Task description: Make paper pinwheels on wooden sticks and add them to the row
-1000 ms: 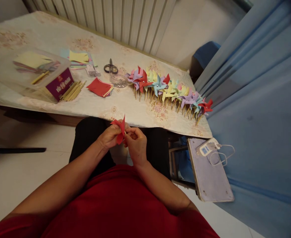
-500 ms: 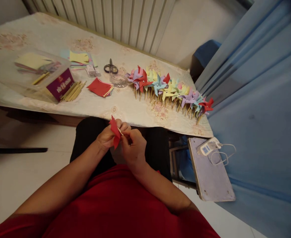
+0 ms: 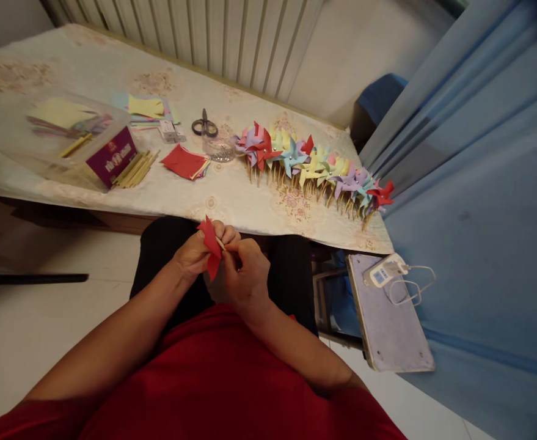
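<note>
In my lap, at the table's near edge, my left hand (image 3: pixel 195 249) is closed around a red paper pinwheel (image 3: pixel 211 241), its folded blades sticking up and down past the fingers. A short pale stick (image 3: pixel 221 244) shows just behind the paper. My right hand (image 3: pixel 246 269) pinches at the end of this stick, its fingertips close to my left fingers. Whether a pin sits between them is too small to tell. Finished pinwheels (image 3: pixel 291 157) in several colours stand in rows on their sticks at the right of the table.
On the flowered tablecloth (image 3: pixel 245 211) lie red paper sheets (image 3: pixel 184 162), wooden sticks (image 3: pixel 136 170), scissors (image 3: pixel 204 125), and a clear dish of pins (image 3: pixel 220 150). A plastic box (image 3: pixel 112 156) holds more paper. A stool (image 3: pixel 399 330) with a white charger (image 3: pixel 385 272) stands right, by a blue curtain (image 3: pixel 492 232).
The red pinwheel has tilted slightly and shifted a little left and down in my left hand. My right hand has barely moved, and the things on the table are unchanged.
</note>
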Motion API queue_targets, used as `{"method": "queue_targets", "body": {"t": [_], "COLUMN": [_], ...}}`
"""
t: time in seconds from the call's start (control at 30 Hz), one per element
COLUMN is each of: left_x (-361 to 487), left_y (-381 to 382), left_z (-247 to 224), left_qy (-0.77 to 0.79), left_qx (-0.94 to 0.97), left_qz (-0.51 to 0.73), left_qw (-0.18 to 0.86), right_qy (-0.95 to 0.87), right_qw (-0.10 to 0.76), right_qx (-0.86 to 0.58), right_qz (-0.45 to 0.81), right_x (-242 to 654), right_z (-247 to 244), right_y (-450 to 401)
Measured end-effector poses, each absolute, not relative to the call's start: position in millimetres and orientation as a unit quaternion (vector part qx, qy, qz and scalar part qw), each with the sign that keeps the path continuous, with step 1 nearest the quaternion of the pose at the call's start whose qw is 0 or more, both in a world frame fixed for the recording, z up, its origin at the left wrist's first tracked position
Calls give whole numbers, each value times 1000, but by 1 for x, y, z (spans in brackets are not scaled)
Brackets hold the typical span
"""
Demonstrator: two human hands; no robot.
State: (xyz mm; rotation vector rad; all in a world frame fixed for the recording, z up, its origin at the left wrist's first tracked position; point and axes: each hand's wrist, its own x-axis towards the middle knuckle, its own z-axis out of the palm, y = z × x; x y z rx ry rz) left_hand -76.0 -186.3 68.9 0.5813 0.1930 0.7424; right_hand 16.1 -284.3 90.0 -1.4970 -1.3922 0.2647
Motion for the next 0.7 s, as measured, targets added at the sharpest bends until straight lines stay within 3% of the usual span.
{"method": "queue_targets", "body": {"t": [0.7], "left_x": [-79], "left_y": [-190], "left_z": [72], "left_qy": [108], "left_qx": [291], "left_qz": [359], "left_qw": [880], "right_qy": [-553], "right_qw": [549], "right_qx": [-619], "right_qz": [103], "right_x": [15], "right_z": [92], "right_y": [-282]}}
